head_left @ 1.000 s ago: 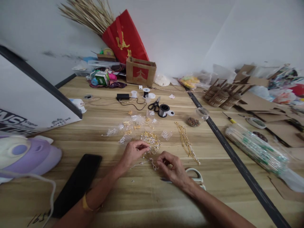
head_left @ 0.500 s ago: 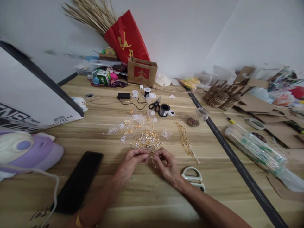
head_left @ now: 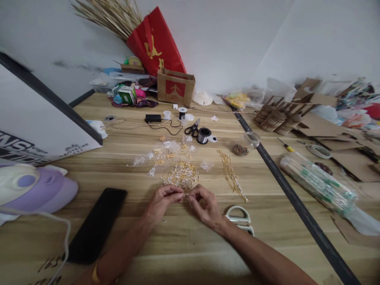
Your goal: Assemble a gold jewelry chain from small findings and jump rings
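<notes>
My left hand [head_left: 164, 201] and my right hand [head_left: 206, 206] meet just in front of a pile of small gold and silver jewellery pieces [head_left: 182, 174]. Each is closed in a pinch, fingertips nearly touching. Between them is a tiny piece, too small to make out. Behind the pile lie small clear bags of findings [head_left: 158, 154]. Gold chains [head_left: 230, 174] stretch over the wood to the right of the pile. White-handled scissors [head_left: 239, 215] are beside my right wrist, partly hidden by it.
A black phone [head_left: 96, 225] lies left of my left forearm. Farther back are black scissors [head_left: 192, 128], a wire spool [head_left: 204, 135] and a jar of beads [head_left: 241, 149]. Wrapped sticks [head_left: 317, 184] lie at the right, a purple-white object [head_left: 44, 190] at the left.
The view has shifted slightly. The fingertips of both hands are a little closer together, and the small loop that hung by my right fingers shows less.
</notes>
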The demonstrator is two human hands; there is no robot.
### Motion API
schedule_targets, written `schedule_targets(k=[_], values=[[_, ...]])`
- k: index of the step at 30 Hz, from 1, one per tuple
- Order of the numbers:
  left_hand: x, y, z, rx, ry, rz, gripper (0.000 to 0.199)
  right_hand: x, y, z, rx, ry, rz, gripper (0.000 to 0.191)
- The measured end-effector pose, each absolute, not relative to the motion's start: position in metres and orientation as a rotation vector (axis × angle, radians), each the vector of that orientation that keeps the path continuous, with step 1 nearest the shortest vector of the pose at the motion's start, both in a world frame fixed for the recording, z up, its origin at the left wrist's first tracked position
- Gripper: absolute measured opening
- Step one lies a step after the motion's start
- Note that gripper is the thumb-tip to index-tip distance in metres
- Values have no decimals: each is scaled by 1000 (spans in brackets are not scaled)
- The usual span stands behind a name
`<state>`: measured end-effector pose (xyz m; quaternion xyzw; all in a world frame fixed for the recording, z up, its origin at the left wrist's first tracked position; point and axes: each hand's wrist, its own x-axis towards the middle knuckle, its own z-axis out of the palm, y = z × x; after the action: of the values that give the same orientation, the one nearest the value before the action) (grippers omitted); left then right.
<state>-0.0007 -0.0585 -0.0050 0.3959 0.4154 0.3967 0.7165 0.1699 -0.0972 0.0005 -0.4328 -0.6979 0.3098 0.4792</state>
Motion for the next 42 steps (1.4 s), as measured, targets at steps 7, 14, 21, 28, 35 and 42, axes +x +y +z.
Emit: schedule_targets(k=[7, 14, 21, 28, 35, 42], values=[[-1, -59, -5, 897, 918, 890, 17, 170, -98, -2, -1037, -1745, 709, 8], [-2, -59, -4, 856, 906, 896, 21, 170, -98, -2, -1051, -1749, 693, 8], [0, -61, -2, 772, 857, 894, 22, 169, -98, 1, -1072, -1770, 685, 11], [1, -61, -2, 746, 849, 881, 22, 169, -99, -1, -1086, -1760, 686, 11], [0, -62, 0, 749, 836, 871, 24, 170, -99, -3, -1084, -1752, 700, 10], [0, -62, 1, 715, 838, 870, 24, 169, -99, -2, -1084, -1764, 692, 11]])
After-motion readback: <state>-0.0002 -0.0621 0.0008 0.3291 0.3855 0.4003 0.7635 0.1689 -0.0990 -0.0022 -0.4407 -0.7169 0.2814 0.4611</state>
